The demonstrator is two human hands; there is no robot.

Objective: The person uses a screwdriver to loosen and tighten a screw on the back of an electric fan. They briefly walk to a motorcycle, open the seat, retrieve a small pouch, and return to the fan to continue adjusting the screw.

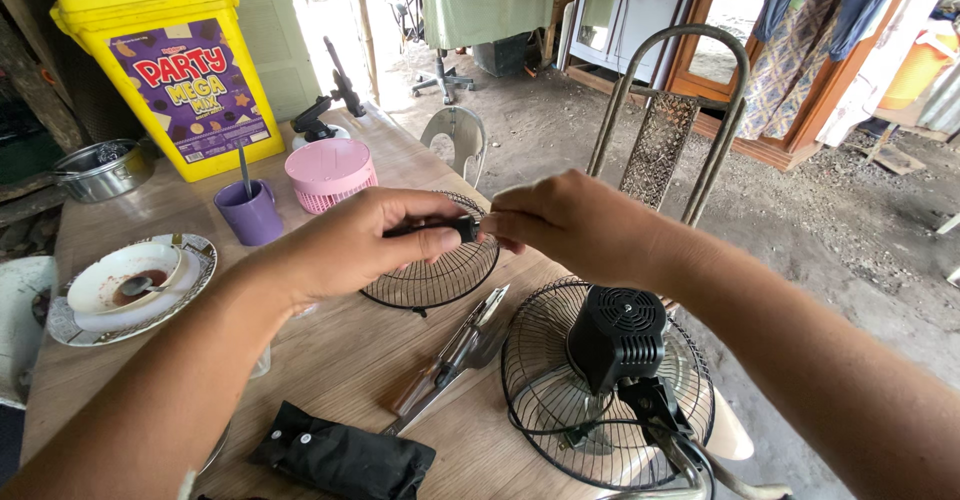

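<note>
My left hand (355, 245) grips a small black part (440, 227) between thumb and fingers, above the table. My right hand (570, 222) pinches the right end of the same part. Under both hands lies a loose round wire fan guard (430, 280) on the wooden table (340, 360). To the right, at the table's edge, a fan lies face down, showing its black motor housing (617, 335) inside the rear wire guard (545, 400). Pliers with brown handles (450, 360) lie between the two guards.
A folded black pouch (340, 457) lies at the front. Further left sit a purple mug (250, 212), a pink basket-like tub (330, 173), a big yellow bucket (165, 65), a metal pot (100, 170) and dirty plates (130, 285). A metal chair back (670, 130) stands beyond the table.
</note>
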